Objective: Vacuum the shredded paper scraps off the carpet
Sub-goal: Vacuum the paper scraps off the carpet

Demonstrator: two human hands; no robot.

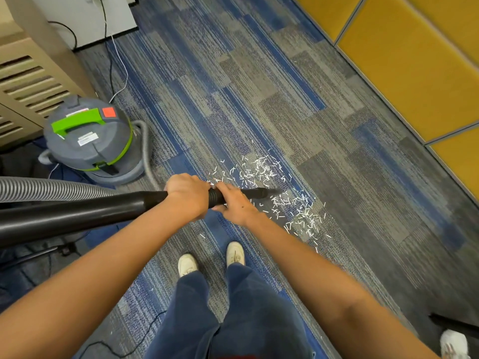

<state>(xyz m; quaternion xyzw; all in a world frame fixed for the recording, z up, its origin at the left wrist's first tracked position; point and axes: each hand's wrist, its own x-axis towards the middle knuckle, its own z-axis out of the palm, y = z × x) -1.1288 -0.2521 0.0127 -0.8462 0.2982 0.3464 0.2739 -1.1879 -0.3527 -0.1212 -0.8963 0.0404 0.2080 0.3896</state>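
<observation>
Blue trousers (233, 314) are filling the bottom edge, with the striped blue and grey carpet (259, 86) spreading out beyond them. At the left a grey and green vacuum cleaner (90, 141) is sitting on it, feeding a long black tube (77, 213). The left grip (188, 195) and right grip (234, 206) are both clamping that tube, side by side. White paper scraps (259, 169) are lying scattered on the carpet around its nozzle (261, 193).
</observation>
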